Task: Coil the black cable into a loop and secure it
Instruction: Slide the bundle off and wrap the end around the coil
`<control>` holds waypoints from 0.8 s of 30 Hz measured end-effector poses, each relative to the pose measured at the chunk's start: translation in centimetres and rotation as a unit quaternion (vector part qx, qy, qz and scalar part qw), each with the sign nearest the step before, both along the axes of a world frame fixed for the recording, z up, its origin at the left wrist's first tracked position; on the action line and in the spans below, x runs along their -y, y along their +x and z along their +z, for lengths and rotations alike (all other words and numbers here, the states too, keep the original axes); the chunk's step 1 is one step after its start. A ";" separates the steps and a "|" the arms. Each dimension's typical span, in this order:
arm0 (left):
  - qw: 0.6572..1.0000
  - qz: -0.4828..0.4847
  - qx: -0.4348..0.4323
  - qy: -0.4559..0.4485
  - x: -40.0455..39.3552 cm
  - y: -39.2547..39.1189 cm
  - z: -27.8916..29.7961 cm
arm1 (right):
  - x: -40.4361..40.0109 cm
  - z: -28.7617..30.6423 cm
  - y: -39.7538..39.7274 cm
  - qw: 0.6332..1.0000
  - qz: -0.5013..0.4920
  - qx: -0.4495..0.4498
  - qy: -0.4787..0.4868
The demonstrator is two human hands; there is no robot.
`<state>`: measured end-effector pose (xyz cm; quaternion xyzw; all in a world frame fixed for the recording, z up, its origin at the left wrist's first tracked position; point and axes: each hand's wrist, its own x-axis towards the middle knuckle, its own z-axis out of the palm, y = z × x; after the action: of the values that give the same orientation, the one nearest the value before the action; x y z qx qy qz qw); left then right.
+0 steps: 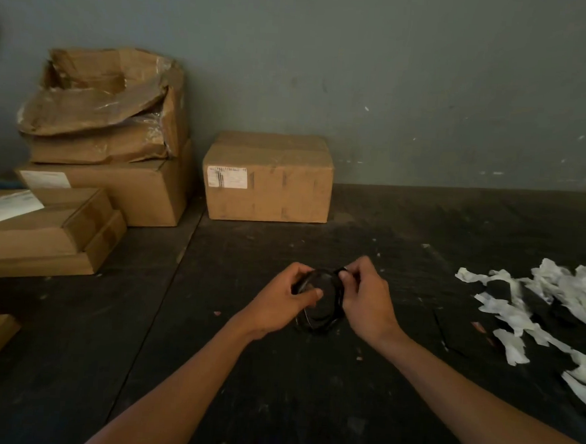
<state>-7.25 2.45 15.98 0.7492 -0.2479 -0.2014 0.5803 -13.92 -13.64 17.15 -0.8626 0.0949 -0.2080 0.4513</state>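
The black cable (325, 314) is wound into a small loop and held between both hands over the dark table (274, 392). My left hand (279, 303) grips the loop's left side, thumb across its front. My right hand (369, 302) pinches the loop's top right edge with thumb and forefinger, where a short black end sticks out. The lower arc of the coil shows below the fingers; the rest is hidden behind my hands.
A closed cardboard box (268, 177) stands at the back by the wall. Stacked and torn cardboard boxes (100, 148) fill the left side. A pile of white paper strips (554, 306) lies on the right of the table, over dark pieces.
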 end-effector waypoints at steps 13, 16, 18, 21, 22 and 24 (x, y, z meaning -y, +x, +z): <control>0.848 0.012 -0.377 -0.372 0.0 -1.0 -1.6 | 2.2 -1.0 1.0 0.974 -0.048 0.008 0.219; 0.823 0.044 -0.391 -0.409 0.0 -0.3 -1.4 | 2.8 -1.6 -0.1 0.966 0.008 -0.026 0.258; 0.828 0.048 -0.395 -0.394 0.1 -0.1 -1.4 | 3.4 -1.8 -0.9 0.960 0.027 -0.054 0.273; 0.858 0.048 -0.377 -0.347 0.9 -0.3 -1.2 | 4.2 -1.9 -1.7 0.958 0.034 -0.077 0.275; 0.872 0.054 -0.362 -0.326 1.3 -0.5 -1.1 | 4.5 -1.9 -2.0 0.957 0.040 -0.091 0.274; 0.904 0.066 -0.316 -0.280 2.1 -0.8 -0.8 | 5.5 -1.9 -2.8 0.952 0.055 -0.134 0.271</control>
<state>-8.09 0.30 15.20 0.4673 -0.0475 -0.3111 0.8262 -16.69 -19.11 15.22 -0.7316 0.1593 -0.0319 0.6621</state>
